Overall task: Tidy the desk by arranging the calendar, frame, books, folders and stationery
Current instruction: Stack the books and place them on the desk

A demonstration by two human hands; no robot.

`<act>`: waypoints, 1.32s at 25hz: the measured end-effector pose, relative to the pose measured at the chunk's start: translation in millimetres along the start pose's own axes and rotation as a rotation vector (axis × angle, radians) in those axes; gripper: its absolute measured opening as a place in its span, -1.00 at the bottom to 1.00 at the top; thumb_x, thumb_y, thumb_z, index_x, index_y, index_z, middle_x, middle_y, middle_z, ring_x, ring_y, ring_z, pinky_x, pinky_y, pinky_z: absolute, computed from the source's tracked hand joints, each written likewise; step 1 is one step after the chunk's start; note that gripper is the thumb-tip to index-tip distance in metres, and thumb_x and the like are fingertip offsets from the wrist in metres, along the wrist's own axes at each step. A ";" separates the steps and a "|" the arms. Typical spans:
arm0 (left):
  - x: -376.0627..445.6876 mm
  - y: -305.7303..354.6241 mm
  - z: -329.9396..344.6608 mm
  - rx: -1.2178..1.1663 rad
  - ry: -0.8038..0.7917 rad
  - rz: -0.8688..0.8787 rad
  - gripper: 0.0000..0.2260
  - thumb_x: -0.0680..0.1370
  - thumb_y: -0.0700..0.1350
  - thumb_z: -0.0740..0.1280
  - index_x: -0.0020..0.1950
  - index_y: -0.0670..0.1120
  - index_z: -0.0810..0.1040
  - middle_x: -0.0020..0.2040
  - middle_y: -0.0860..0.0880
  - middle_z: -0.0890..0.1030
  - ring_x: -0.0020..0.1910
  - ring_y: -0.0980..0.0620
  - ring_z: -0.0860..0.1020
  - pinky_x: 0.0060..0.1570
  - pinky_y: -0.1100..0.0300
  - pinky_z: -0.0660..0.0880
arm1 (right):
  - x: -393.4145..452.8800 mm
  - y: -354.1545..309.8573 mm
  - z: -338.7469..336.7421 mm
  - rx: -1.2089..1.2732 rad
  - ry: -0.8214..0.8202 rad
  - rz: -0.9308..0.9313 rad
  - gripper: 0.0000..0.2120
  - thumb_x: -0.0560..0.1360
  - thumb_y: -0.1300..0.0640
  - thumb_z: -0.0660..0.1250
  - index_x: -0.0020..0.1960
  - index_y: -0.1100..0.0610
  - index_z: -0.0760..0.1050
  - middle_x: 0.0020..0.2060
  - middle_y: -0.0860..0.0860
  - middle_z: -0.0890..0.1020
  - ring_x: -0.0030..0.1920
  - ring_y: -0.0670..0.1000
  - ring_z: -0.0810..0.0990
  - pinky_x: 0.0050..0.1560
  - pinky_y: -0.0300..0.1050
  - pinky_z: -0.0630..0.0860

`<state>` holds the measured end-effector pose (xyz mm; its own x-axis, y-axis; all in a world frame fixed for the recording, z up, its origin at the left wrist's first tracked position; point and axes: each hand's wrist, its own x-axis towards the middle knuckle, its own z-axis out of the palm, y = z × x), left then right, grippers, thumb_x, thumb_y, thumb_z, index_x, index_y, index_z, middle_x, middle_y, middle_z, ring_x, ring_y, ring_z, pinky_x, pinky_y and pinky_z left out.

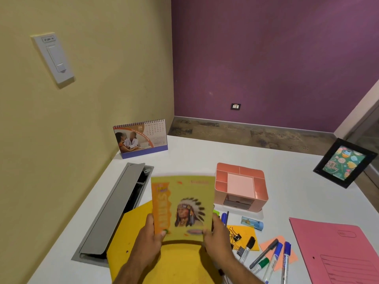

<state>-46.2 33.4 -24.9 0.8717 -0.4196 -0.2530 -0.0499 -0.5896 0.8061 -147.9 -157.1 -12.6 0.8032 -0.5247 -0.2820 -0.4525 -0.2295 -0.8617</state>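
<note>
From the head camera, both hands hold up a thin yellow-green book (182, 208) in the lower middle of the frame. The left hand (151, 236) pinches its bottom left edge, thumb on the cover. The right hand (215, 232) pinches its bottom right edge the same way. The hands are apart, one on each side, and the book is lifted above a yellow folder (143, 253) that lies flat on the white worktop (205, 152).

The book looks light and a bit bendy, like a thin school book. Its cover seems smooth, so it could slip. I think holding both side edges near the bottom, as now, keeps it steady.

To the right of the book sits a pink organizer (242, 187) with empty slots. Below it, in the lower right, are loose markers (274, 257), binder clips (235, 236) and paper notes. These are small and light and easy to pinch one at a time.

A pink folder (338, 249) lies flat at the far lower right. It looks thin and floppy, so it is best lifted by a long edge.

The calendar (141, 138) stands at the middle left by the wall. The black frame (344, 162) stands at the right edge; it may have glass, so it needs gentle handling.
</note>
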 end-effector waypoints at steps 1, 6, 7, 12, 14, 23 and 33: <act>12.1 8.5 -5.1 -0.023 0.007 0.008 -0.64 0.59 -0.21 0.33 0.33 0.01 0.32 0.06 0.08 0.60 0.00 0.09 0.61 -0.02 0.02 0.61 | 12.7 -9.6 -4.1 -0.001 0.006 -0.004 -0.45 0.53 0.47 0.20 0.30 -0.11 0.34 0.01 -0.23 0.58 -0.14 -0.26 0.66 -0.40 -0.32 0.52; 94.9 55.5 -30.9 -0.085 0.028 0.063 -0.49 0.57 -0.26 0.36 0.43 0.12 0.35 0.04 0.16 0.58 -0.01 0.22 0.58 -0.19 0.32 0.50 | 91.5 -60.4 -23.7 -0.075 0.082 -0.002 -0.62 0.46 0.36 0.31 0.23 0.09 0.47 -0.11 -0.10 0.59 -0.20 -0.19 0.55 -0.38 -0.41 0.43; 113.8 65.6 -36.4 -0.077 0.043 0.072 -0.50 0.56 -0.26 0.37 0.42 0.13 0.38 0.01 0.17 0.58 -0.06 0.23 0.58 -0.26 0.36 0.47 | 108.6 -70.3 -26.0 -0.077 0.095 0.006 -0.65 0.44 0.35 0.32 0.19 0.11 0.49 -0.12 -0.07 0.61 -0.22 -0.13 0.57 -0.39 -0.37 0.45; 201.8 100.6 -51.6 0.000 0.126 0.074 -0.64 0.47 -0.28 0.43 0.24 -0.02 0.62 0.00 -0.07 0.69 -0.15 0.02 0.58 -0.20 0.19 0.49 | 192.7 -100.8 -28.3 0.001 0.143 0.132 -0.71 0.35 0.37 0.30 0.03 0.14 0.55 -0.07 0.09 0.68 -0.10 0.16 0.68 -0.18 0.09 0.67; 230.9 102.6 -47.9 0.052 0.128 0.037 -0.71 0.46 -0.26 0.45 0.16 -0.05 0.66 -0.05 -0.04 0.69 -0.15 -0.02 0.58 -0.14 0.18 0.50 | 221.1 -99.3 -24.5 0.003 0.153 0.178 -0.75 0.36 0.36 0.28 -0.01 0.15 0.57 -0.07 0.11 0.69 -0.10 0.18 0.69 -0.16 0.12 0.68; 301.5 71.1 -10.7 0.112 0.104 -0.055 -0.94 0.54 -0.17 0.40 -0.03 -0.04 0.64 -0.12 -0.02 0.68 -0.26 0.09 0.56 -0.37 0.28 0.41 | 297.7 -66.3 3.7 -0.179 0.153 0.329 -0.78 0.46 0.25 0.33 0.10 0.26 0.54 0.04 0.18 0.66 0.01 0.19 0.63 -0.13 -0.09 0.52; 314.4 31.9 14.5 0.390 0.129 -0.096 -0.85 0.51 -0.09 0.34 0.02 -0.10 0.61 -0.02 -0.17 0.56 -0.01 -0.18 0.55 -0.09 -0.03 0.56 | 311.0 -41.1 25.7 -0.386 0.195 0.339 -0.78 0.42 0.19 0.38 0.04 0.20 0.52 0.07 0.16 0.64 0.03 0.19 0.64 -0.19 -0.12 0.49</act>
<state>219.2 -127.3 -86.5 0.9340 -0.2747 -0.2284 -0.1243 -0.8493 0.5131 130.5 -289.8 -75.7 0.5173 -0.7556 -0.4018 -0.8124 -0.2860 -0.5082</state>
